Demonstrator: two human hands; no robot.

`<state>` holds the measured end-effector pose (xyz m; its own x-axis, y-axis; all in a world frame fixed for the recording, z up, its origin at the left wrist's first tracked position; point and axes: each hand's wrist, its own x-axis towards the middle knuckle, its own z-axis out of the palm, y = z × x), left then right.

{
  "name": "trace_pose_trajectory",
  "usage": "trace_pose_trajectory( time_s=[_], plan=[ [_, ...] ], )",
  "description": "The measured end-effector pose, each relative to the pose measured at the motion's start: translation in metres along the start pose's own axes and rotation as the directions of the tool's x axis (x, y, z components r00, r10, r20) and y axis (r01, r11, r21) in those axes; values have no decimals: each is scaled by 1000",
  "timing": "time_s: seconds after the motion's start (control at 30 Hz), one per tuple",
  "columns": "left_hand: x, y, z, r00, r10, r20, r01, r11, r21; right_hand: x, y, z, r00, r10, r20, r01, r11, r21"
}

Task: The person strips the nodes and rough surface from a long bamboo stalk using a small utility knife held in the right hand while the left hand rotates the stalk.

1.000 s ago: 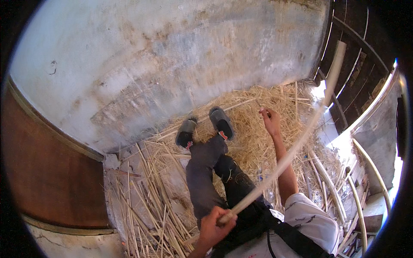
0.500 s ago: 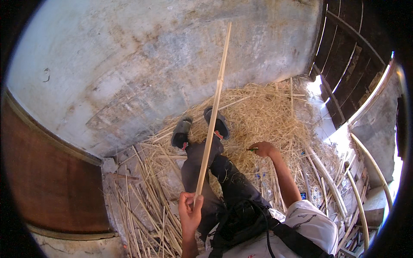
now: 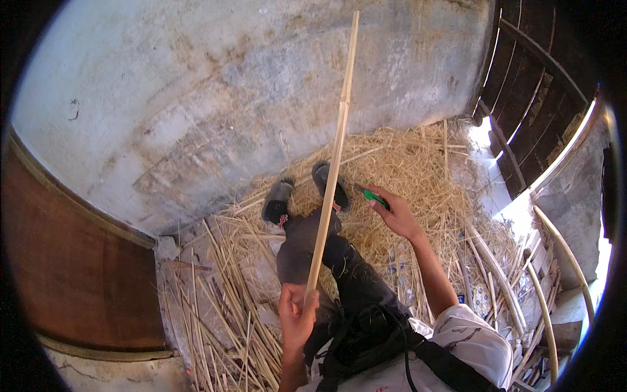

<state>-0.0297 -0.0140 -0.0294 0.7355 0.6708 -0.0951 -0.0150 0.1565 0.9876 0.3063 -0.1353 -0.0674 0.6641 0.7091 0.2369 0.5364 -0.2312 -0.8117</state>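
Observation:
A long pale split bamboo strip rises away from me, with a node partway up. My left hand is closed round its near end, over my thighs. To the right of the strip, my right hand grips a small knife with a green handle; its short dark blade points left towards the strip, apart from it. Some of the right fingers are hidden under the hand.
Fine bamboo shavings heap in front of and right of my shoes. Several cut strips lie on the floor to my left. Longer poles lie at the right. A stained wall stands ahead, a brown panel at the left.
My right hand has turned and moved a little left with the knife, showing more of the green handle and blade. The strip and my left hand have shifted slightly right.

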Motion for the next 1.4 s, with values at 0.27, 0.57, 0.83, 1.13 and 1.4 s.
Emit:
trace_pose_trajectory(
  time_s=[0.27, 0.57, 0.83, 1.13, 1.4],
  plan=[
    [9, 19, 15, 992, -101, 71, 109, 986, -126, -24, -88, 6, 999, -23, 41, 7, 935, 354],
    [18, 44, 29, 992, -83, 90, 103, 965, -242, -50, -118, 30, 954, -298, 23, 283, 927, 246],
    [26, 57, 39, 1000, -21, 22, 24, 988, -151, -58, -126, 32, 906, -422, 27, 420, 905, 65],
    [27, 49, 42, 999, 4, 36, 2, 986, -167, -60, -132, 31, 883, -470, -5, 468, 881, -71],
    [20, 40, 45, 990, 135, -24, -135, 991, 10, -58, -136, 28, 866, -499, -35, 487, 857, -166]
  ],
)
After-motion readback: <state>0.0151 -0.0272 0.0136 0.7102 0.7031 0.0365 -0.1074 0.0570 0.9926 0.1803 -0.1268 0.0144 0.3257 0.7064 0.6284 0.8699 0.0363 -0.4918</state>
